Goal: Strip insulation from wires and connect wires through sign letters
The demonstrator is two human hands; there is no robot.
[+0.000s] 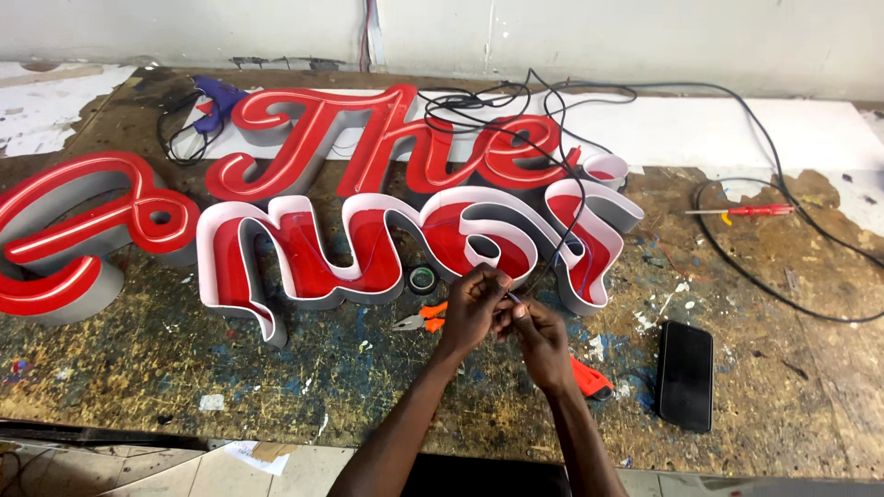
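Two hands pinching one thin wire above the desk's near edge.
Left hand (474, 308) and right hand (543, 342) meet, fingers clamped on the wire (545, 267), which runs up over the red channel letters (414, 244); orange pliers (421, 319) lie just beside.

— Where are the hands?
— Both arms reach forward from the bench's near edge; left hand (472, 308) and right hand (541, 339) meet, fingertips pinched together.
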